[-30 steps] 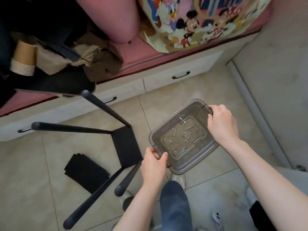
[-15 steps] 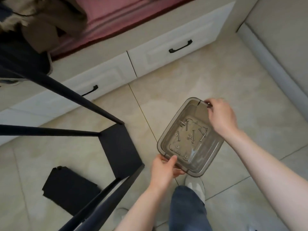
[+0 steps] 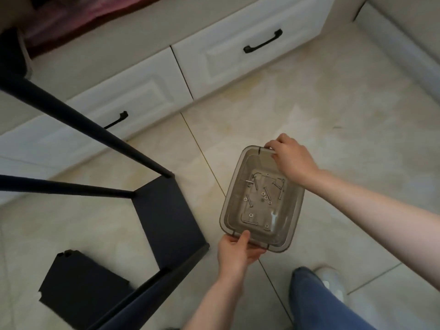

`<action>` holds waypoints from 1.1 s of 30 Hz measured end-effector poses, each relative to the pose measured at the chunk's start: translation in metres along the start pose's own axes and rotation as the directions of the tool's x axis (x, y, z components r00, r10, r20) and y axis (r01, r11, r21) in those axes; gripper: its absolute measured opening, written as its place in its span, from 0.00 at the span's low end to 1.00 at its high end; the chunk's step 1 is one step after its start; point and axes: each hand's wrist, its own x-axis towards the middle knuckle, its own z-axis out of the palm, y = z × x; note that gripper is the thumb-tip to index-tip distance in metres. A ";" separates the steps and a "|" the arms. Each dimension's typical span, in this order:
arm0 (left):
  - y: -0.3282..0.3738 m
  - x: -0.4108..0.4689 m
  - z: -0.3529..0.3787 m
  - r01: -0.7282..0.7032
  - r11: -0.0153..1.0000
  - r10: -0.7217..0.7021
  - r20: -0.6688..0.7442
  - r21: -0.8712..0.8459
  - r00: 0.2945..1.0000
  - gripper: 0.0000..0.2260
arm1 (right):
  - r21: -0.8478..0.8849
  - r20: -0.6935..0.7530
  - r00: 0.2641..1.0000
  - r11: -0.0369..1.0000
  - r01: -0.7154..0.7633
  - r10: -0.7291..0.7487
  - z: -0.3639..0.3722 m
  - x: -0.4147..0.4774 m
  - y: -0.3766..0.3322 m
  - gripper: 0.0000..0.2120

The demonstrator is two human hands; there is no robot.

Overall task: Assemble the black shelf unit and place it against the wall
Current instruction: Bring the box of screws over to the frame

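Lowered toward floor tiles [image 3: 333, 110]; hands [image 3: 291, 159] gripping screw tray [image 3: 262, 201].

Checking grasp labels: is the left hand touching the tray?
Touching. The head view shows the left hand gripping the near rim of the tray, thumb over the edge and fingers underneath.

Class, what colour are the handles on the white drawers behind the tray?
Black, on both drawer handles, seen best in the head view.

Home bedroom: bed drawers [image 3: 242, 53], tiled floor [image 3: 309, 110]
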 end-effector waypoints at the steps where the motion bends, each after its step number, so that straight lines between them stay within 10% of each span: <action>1: -0.006 0.009 0.001 0.007 1.000 -0.007 -0.015 -0.001 1.000 0.09 | -0.016 0.000 1.000 1.000 0.025 -0.025 0.008 0.002 0.001 0.19; 20: -0.072 0.044 0.017 -0.075 0.989 0.068 -0.055 -0.131 0.996 0.11 | 0.110 0.056 0.990 0.986 0.124 -0.130 0.046 -0.010 0.016 0.20; 27: -0.070 0.069 -0.018 -0.190 0.845 0.364 -0.277 0.500 0.889 0.21 | 0.220 -0.076 0.997 0.976 -0.002 0.019 0.064 -0.071 0.042 0.25; 33: -0.042 0.088 -0.019 -0.438 0.740 0.547 -0.078 0.511 0.834 0.11 | 0.526 0.100 0.973 0.819 -0.227 0.206 0.099 -0.120 0.039 0.33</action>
